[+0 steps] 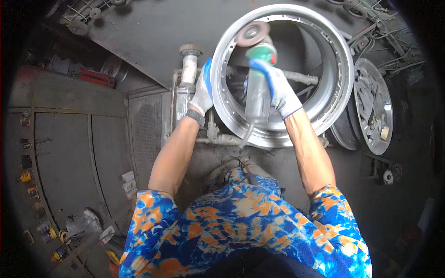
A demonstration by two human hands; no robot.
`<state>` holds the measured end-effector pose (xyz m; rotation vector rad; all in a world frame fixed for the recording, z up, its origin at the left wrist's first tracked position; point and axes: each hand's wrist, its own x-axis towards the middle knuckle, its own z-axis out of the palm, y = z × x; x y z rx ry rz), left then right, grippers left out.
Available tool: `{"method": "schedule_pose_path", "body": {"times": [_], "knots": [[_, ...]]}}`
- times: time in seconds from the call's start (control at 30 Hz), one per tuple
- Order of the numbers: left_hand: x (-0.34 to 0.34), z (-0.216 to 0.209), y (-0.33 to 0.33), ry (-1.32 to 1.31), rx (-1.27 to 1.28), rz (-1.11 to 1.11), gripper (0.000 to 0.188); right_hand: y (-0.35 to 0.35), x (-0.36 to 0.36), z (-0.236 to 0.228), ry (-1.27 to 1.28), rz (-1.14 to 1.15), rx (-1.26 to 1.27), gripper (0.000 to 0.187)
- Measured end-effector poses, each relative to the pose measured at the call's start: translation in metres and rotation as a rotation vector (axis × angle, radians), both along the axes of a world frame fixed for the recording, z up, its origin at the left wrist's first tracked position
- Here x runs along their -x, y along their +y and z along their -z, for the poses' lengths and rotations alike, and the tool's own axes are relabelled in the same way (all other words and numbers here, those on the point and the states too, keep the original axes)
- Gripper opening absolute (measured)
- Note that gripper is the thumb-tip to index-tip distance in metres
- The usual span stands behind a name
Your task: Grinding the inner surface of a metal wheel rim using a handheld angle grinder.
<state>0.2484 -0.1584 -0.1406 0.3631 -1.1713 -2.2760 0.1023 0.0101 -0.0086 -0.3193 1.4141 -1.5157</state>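
A large silver wheel rim (343,60) stands in front of me, with small holes around its inner lip. My left hand (202,91), in a white and blue glove, grips its left outer edge; some fingertips are hidden behind the metal. My right hand (278,88), gloved alike, is wrapped round an angle grinder (257,95) with a green head and a grey body, held across the rim's opening. The grinder's round reddish disc (252,33) lies over the rim's upper left lip; whether it touches cannot be made out. Hand and tool are slightly blurred.
A metal pipe frame (227,139) sits under and beside the rim, with a roller-topped post (189,65) to its left. At right stands a round metal dish (387,132) holding grey cloths. Cables (394,55) hang at upper right. Shelving with small items lines the left.
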Motion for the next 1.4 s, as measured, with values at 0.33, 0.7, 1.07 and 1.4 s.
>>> {"method": "schedule_pose_path", "body": {"times": [0.33,0.7,1.07,1.4], "knots": [[0.0,-0.002,0.006,-0.076,0.035,-0.001,0.051,-0.004,0.018,-0.001,-0.213,0.136,0.064,0.04],[-0.008,-0.007,0.014,-0.101,0.064,-0.066,0.039,0.093,-0.047,0.048,0.519,-0.469,-0.311,0.05],[-0.082,-0.057,0.218,-0.378,0.232,0.308,0.051,0.184,-0.063,0.034,0.43,0.354,-0.032,0.032],[-0.066,-0.092,0.281,-0.208,0.554,0.732,0.062,0.247,-0.106,0.023,-0.203,0.722,0.417,0.053]]}}
